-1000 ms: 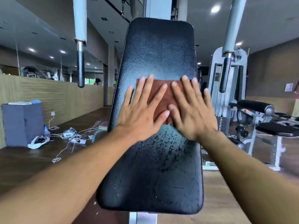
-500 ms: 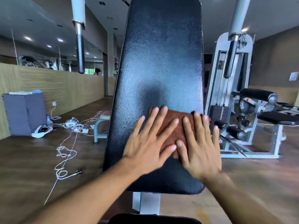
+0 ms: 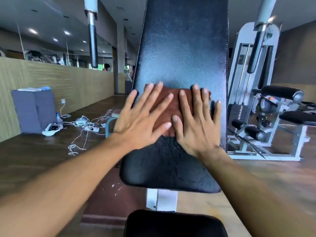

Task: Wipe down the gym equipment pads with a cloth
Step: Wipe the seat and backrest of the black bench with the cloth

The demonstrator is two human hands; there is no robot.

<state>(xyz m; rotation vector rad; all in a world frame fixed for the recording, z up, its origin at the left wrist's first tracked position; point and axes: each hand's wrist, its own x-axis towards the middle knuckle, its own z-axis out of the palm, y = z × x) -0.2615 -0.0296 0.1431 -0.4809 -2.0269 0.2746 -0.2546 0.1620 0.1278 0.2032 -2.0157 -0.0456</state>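
Both hands, the left hand and right hand, are pressing flat and open on the brown cloth, now sliding it back up the back pad from its lower edge, so the wiping is continuing.

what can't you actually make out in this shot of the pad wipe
- Top of the back pad: cut off by the head view's upper edge.
- Most of the brown cloth: covered by the left hand and right hand, so its full outline is hidden.
- Seat pad: cropped by the bottom edge.
- Items among the floor cables: too small and blurred to identify.
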